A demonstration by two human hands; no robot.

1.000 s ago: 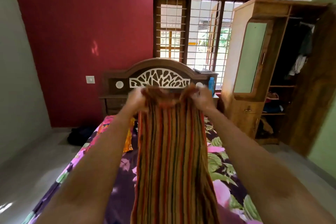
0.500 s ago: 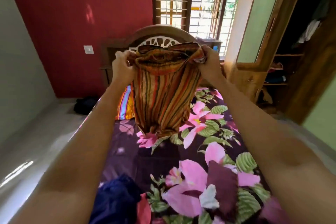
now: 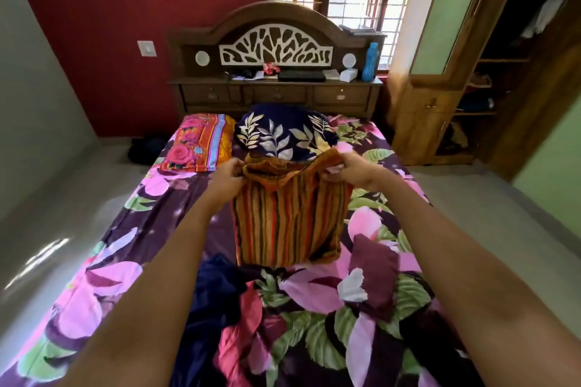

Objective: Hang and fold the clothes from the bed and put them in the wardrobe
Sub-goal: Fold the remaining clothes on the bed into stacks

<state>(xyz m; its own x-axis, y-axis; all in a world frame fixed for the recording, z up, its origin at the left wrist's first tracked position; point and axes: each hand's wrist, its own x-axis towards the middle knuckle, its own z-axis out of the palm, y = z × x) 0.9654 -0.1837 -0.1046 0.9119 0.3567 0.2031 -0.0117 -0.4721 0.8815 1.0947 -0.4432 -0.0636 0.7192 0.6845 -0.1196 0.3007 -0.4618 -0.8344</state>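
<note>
An orange striped cloth (image 3: 289, 223), folded over on itself, lies on the floral bedsheet (image 3: 151, 223) in the middle of the bed. My left hand (image 3: 227, 173) pinches its far left corner and my right hand (image 3: 352, 169) pinches its far right corner, both fingers curled on the fabric. A dark blue garment (image 3: 217, 292) with a pink one (image 3: 242, 333) is heaped at the near side of the bed. A maroon folded piece (image 3: 374, 273) lies to the right of the striped cloth. The open wooden wardrobe (image 3: 440, 97) stands at the right, with clothes hanging inside.
Two pillows, one pink floral (image 3: 201, 141) and one navy with leaves (image 3: 283, 132), lie at the head of the bed. The headboard shelf (image 3: 276, 82) holds a blue bottle (image 3: 369, 61) and small items. A dark bag (image 3: 146, 148) sits on the floor at the left.
The striped cloth was held up high by both hands. It has come down and now lies folded on the bed, with my view tilted down too.
</note>
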